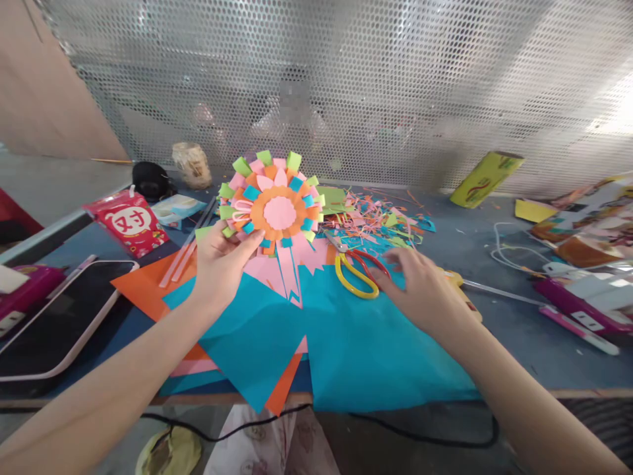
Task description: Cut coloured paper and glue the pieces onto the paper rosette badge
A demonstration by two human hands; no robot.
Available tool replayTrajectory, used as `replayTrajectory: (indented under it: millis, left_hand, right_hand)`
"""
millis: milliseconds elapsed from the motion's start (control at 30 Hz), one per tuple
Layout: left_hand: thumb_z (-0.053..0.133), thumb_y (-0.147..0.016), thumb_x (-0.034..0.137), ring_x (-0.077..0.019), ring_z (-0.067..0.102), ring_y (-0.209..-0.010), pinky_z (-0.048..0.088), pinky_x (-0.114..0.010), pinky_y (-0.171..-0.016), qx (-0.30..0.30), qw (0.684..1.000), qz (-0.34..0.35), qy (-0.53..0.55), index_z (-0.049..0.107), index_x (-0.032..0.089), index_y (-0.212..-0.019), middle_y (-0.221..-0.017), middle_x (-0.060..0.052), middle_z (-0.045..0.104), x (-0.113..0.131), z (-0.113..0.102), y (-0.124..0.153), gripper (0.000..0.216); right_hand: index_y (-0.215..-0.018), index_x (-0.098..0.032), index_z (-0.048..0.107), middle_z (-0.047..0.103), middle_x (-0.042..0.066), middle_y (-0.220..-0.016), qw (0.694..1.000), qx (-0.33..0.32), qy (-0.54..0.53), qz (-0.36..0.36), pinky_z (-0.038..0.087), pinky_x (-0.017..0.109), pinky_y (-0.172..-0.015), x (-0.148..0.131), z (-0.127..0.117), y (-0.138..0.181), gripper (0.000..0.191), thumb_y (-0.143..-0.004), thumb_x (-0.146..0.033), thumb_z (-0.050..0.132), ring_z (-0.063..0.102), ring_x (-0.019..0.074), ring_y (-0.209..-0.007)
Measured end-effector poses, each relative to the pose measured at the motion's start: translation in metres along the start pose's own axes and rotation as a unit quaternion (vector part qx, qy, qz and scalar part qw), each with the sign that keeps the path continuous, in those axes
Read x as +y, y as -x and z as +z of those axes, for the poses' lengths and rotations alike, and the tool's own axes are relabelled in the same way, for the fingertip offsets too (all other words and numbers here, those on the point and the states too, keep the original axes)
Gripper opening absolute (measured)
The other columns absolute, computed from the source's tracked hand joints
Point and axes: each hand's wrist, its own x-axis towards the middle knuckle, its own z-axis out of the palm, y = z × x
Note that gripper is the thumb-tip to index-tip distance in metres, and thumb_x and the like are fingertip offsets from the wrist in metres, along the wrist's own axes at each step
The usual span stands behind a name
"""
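A tablet [59, 316] lies at the left beside a red packet [127, 224], a yellow box [487, 178] by the perforated screen [395, 79]

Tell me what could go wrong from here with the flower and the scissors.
1. The left hand pinches the paper flower only at its lower edge; its petals might bend or tear.
2. The right hand lies close beside the scissors, whose blades point into the scraps; fingers could catch them.
3. The blue sheet overhangs the edge of the table and may slide off.
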Motion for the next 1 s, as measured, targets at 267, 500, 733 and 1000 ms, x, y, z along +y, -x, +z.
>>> replayTrajectory:
  millis: [267,500,733,1000]
  left_hand:
    - [0.077,-0.061,0.014,-0.0097,0.060,-0.058,0.049,-0.023,-0.051,-0.029,0.997,-0.070,0.019,0.053,0.021,-0.071,-0.068,0.004,0.062,-0.003,0.001,0.004,0.027]
    - [0.078,-0.059,0.016,-0.0086,0.058,-0.055,0.048,-0.020,-0.047,-0.020,0.998,-0.062,0.017,0.054,0.021,-0.070,-0.068,0.004,0.063,0.001,0.009,0.012,0.027]
    - [0.077,-0.060,0.016,-0.0107,0.064,-0.067,0.053,-0.020,-0.056,-0.022,0.998,-0.064,0.007,0.057,0.020,-0.075,-0.077,0.003,0.067,0.003,0.012,0.022,0.026]
    - [0.072,-0.066,0.016,-0.0101,0.065,-0.072,0.054,-0.020,-0.062,-0.035,0.998,-0.036,-0.042,0.058,0.022,-0.082,-0.077,0.005,0.067,0.006,0.010,0.025,0.022]
  right_hand:
    - [-0.103,-0.019,0.059,0.066,0.009,-0.109,0.787,-0.257,-0.557,-0.064,0.051,0.036,-0.086,-0.067,0.030,-0.029,0.054,-0.059,-0.046,0.076,0.063,0.0219,-0.101]
    - [-0.072,-0.015,0.068,0.072,0.004,-0.072,0.751,-0.294,-0.590,0.037,0.053,0.031,-0.067,-0.084,0.041,-0.022,0.032,-0.059,-0.043,0.077,0.068,0.0175,-0.068]
    - [-0.087,-0.016,0.069,0.073,0.005,-0.079,0.724,-0.289,-0.623,0.068,0.055,0.030,-0.065,-0.085,0.036,-0.021,0.043,-0.056,-0.043,0.079,0.069,0.0171,-0.065]
    - [-0.071,-0.015,0.065,0.070,0.001,-0.064,0.709,-0.281,-0.641,0.085,0.054,0.024,-0.052,-0.089,0.034,-0.015,0.037,-0.052,-0.042,0.081,0.067,0.0141,-0.053]
